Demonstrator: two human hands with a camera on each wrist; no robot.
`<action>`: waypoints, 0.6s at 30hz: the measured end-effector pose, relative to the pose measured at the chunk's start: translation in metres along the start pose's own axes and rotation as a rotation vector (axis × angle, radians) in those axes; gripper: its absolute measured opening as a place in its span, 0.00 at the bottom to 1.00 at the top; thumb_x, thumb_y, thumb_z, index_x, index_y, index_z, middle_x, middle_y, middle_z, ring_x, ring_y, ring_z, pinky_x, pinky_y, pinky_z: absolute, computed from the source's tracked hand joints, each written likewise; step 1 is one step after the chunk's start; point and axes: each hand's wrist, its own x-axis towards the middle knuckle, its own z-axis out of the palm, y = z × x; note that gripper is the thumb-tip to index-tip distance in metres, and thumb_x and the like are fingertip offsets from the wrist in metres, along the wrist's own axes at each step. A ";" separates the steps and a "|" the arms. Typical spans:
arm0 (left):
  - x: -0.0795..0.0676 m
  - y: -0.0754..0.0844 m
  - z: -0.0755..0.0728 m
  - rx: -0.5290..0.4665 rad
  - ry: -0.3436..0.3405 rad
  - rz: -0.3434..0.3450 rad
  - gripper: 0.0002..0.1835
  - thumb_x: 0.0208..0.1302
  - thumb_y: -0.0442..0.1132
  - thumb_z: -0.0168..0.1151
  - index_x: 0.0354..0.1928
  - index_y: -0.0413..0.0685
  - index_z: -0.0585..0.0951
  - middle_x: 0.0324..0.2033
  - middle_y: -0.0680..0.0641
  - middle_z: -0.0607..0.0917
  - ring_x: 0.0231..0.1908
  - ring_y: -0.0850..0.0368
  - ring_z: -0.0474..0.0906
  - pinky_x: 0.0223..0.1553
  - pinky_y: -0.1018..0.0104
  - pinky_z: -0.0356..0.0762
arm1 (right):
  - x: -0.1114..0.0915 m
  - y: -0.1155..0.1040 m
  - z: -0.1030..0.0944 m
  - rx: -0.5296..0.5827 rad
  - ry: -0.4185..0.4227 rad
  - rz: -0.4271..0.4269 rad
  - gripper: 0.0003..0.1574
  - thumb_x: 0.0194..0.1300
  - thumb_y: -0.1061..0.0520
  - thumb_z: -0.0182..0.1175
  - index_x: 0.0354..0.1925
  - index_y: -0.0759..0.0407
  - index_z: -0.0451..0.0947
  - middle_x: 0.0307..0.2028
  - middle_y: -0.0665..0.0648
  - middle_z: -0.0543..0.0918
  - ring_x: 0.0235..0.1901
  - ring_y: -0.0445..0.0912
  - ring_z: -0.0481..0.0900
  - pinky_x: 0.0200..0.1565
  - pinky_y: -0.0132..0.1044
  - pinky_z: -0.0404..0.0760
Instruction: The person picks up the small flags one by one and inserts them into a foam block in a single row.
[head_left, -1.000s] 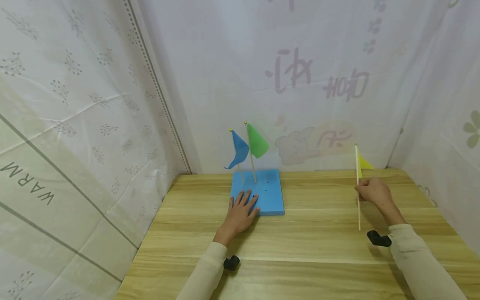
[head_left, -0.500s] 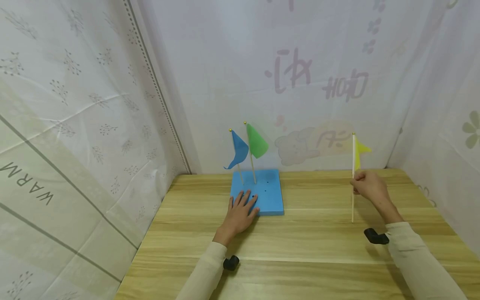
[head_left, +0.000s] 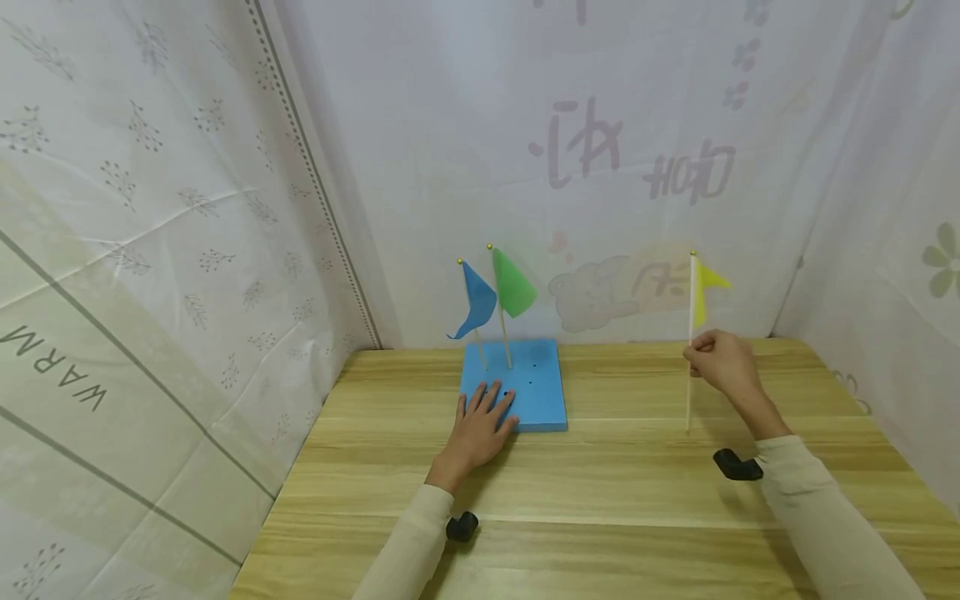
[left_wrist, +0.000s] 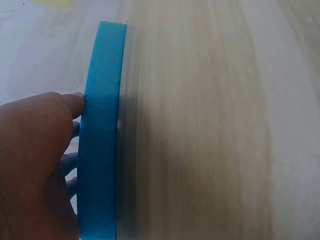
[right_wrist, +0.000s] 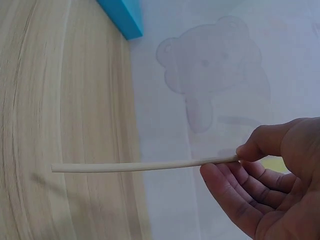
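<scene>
My left hand (head_left: 477, 429) lies with fingers spread on the near left part of a blue foam block (head_left: 543, 408), whose thick side edge fills part of the left wrist view. Several small holes dot the block's top. Toward its back stand a blue flag (head_left: 480, 296) and a green flag (head_left: 515, 283) on thin sticks with gold bead tips. Off to the right, my right hand (head_left: 726, 362) pinches the stick of a yellow flag (head_left: 701, 292) between thumb and fingers, upright in the head view. In the right wrist view the bare lower stick (right_wrist: 125, 167) extends from the fingertips.
The wood-grain table (head_left: 600, 483) runs back to a printed curtain (head_left: 420, 167) that also hangs at both sides. Black wrist devices (head_left: 462, 527) sit at the cuffs of both sleeves.
My right hand has moved left and a little farther back, raising the yellow flag. The left hand, the block and its two flags have stayed in place.
</scene>
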 end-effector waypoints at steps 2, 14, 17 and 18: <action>0.000 0.000 0.000 0.003 -0.002 -0.002 0.30 0.76 0.56 0.44 0.75 0.55 0.62 0.76 0.43 0.57 0.76 0.38 0.49 0.71 0.31 0.44 | 0.002 -0.002 0.002 -0.006 0.006 -0.008 0.17 0.67 0.54 0.55 0.42 0.69 0.78 0.32 0.65 0.87 0.25 0.48 0.87 0.24 0.33 0.79; 0.000 0.001 0.000 0.015 -0.012 -0.016 0.31 0.76 0.58 0.42 0.76 0.58 0.60 0.77 0.45 0.55 0.77 0.40 0.47 0.72 0.32 0.43 | 0.010 -0.018 0.012 0.024 0.014 -0.032 0.16 0.66 0.54 0.56 0.42 0.66 0.77 0.35 0.66 0.86 0.31 0.56 0.88 0.24 0.33 0.81; 0.000 0.001 0.001 0.018 -0.009 -0.014 0.31 0.76 0.58 0.42 0.76 0.58 0.60 0.77 0.45 0.55 0.77 0.40 0.47 0.72 0.32 0.43 | 0.011 -0.023 0.014 0.031 0.020 -0.037 0.15 0.66 0.54 0.56 0.42 0.66 0.78 0.35 0.66 0.86 0.31 0.57 0.89 0.24 0.33 0.81; 0.000 0.001 0.001 0.016 -0.008 -0.014 0.31 0.76 0.58 0.42 0.76 0.58 0.60 0.77 0.45 0.55 0.77 0.40 0.47 0.72 0.32 0.43 | 0.011 -0.025 0.014 0.035 0.019 -0.039 0.15 0.66 0.54 0.57 0.42 0.66 0.78 0.36 0.66 0.86 0.31 0.57 0.89 0.24 0.33 0.81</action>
